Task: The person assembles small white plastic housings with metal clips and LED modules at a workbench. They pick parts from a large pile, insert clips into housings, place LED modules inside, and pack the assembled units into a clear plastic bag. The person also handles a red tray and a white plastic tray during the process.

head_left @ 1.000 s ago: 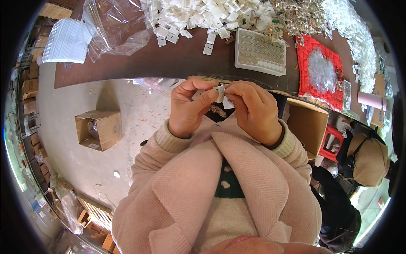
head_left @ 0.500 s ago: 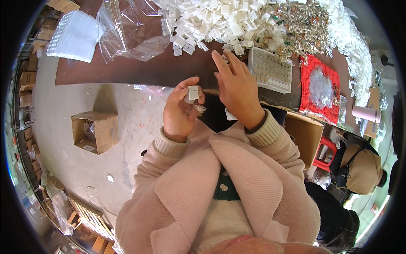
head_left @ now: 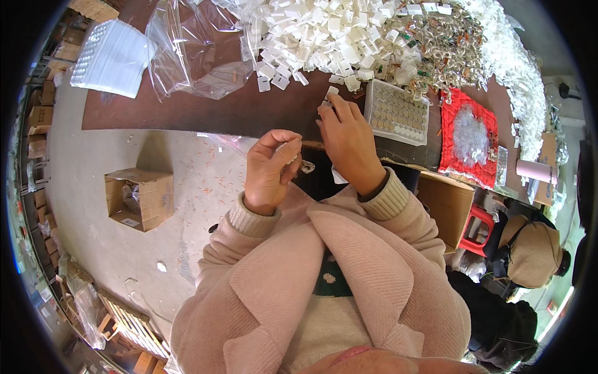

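Observation:
My left hand point(head_left: 266, 171) is closed above my lap, thumb pressed against the bent fingers. A small clear, shiny piece point(head_left: 306, 166) sticks out beside its fingers. Whatever else lies inside that grip is mostly hidden. Over the table's front part, my right hand point(head_left: 350, 142) reaches forward with bent fingers. Its fingertips pinch a small white plastic case point(head_left: 331, 92) at the near side of a large heap of white plastic cases point(head_left: 324, 37). Just right of that hand stands a clear tray point(head_left: 398, 112) with rows of small round pale pieces.
Clear plastic bags point(head_left: 193, 56) and a stack of white trays point(head_left: 112, 59) lie on the left of the brown table point(head_left: 187, 112). Clear and metallic parts point(head_left: 442, 47) are heaped at the right, beyond a red cloth point(head_left: 467, 137). Cardboard boxes point(head_left: 142, 198) flank me.
My left fingers have closed over the white case that showed between them. My right hand has curled its fingers and lowered slightly toward me, now at a small white case.

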`<act>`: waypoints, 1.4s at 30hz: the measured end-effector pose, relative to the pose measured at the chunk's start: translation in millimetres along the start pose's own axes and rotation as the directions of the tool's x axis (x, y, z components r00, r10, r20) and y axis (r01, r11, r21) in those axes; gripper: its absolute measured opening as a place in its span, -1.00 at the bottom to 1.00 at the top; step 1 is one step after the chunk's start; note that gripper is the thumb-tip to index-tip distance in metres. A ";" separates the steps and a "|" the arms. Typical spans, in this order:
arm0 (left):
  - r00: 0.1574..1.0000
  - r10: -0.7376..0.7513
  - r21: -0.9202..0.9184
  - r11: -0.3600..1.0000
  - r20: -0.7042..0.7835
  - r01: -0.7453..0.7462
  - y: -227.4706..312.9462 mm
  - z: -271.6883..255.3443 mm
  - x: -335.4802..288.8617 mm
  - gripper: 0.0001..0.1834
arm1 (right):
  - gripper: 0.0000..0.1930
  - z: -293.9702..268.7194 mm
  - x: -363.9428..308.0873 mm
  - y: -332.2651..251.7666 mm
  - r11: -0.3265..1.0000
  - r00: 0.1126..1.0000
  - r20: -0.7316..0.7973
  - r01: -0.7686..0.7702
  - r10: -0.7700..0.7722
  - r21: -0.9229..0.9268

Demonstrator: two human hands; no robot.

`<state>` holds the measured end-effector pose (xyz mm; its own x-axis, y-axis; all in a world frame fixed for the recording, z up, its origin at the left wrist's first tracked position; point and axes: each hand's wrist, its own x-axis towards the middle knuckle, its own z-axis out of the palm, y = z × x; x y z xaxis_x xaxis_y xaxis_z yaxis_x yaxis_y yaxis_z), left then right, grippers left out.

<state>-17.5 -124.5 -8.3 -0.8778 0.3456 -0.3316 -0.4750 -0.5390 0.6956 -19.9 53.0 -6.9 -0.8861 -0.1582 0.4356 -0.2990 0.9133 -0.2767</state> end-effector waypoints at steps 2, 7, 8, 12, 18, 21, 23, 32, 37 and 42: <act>1.000 0.013 0.020 1.000 -0.025 -0.013 1.1 0.6 -1.0 -0.93 | -0.70 -6.0 -4.1 -2.4 0.995 0.999 0.049 -0.020 0.015 0.099; 0.995 0.095 0.031 0.995 -0.027 -0.094 1.9 -1.9 -1.2 -0.93 | -0.67 -4.8 -4.7 -7.9 0.990 0.992 -0.028 -0.117 0.120 0.077; 0.995 0.102 0.024 0.995 -0.018 -0.102 2.0 -1.9 -0.7 -0.91 | -0.67 -1.9 -2.1 -6.7 0.989 0.989 -0.034 -0.140 0.142 0.046; 0.985 0.167 0.215 0.965 -0.051 -0.152 1.7 2.2 -0.5 -0.82 | -0.61 2.9 3.2 -2.7 0.991 0.995 -0.016 -0.093 0.095 0.100; 0.985 0.158 0.322 0.938 -0.075 -0.126 6.7 12.2 1.5 -0.73 | -0.45 -17.7 -1.3 -12.7 0.858 0.987 -0.080 -0.081 0.140 0.508; 0.996 0.079 0.285 0.956 -0.030 -0.067 8.6 14.8 0.4 -0.72 | -0.33 -33.3 -3.3 -14.7 0.848 0.991 -0.133 0.070 0.001 0.525; 0.997 0.062 0.256 0.964 0.035 -0.069 8.2 16.6 -0.4 -0.72 | -0.33 -42.6 -5.9 -14.6 0.846 0.991 -0.109 0.123 -0.077 0.519; 0.914 -0.262 -0.065 0.953 0.310 0.295 5.3 15.7 0.8 -0.74 | -0.46 -57.8 -15.3 -0.1 0.823 0.948 -0.214 0.311 -0.234 0.476; 0.929 -0.279 -0.109 0.944 0.244 0.312 -1.0 11.4 5.4 -0.87 | -0.63 -78.2 -3.4 17.1 0.878 0.976 -0.096 0.220 -0.197 0.426; 0.966 -0.247 -0.002 0.969 0.071 0.248 -8.5 14.9 1.9 -0.84 | -0.92 -67.9 23.7 36.5 0.964 0.997 0.066 0.063 -0.048 -0.257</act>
<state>-14.2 -107.9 -5.4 -0.7266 0.5216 -0.4472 -0.6778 -0.4382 0.5904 -27.8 108.1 51.4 -0.8925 -0.2261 0.3904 -0.2536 0.9671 -0.0195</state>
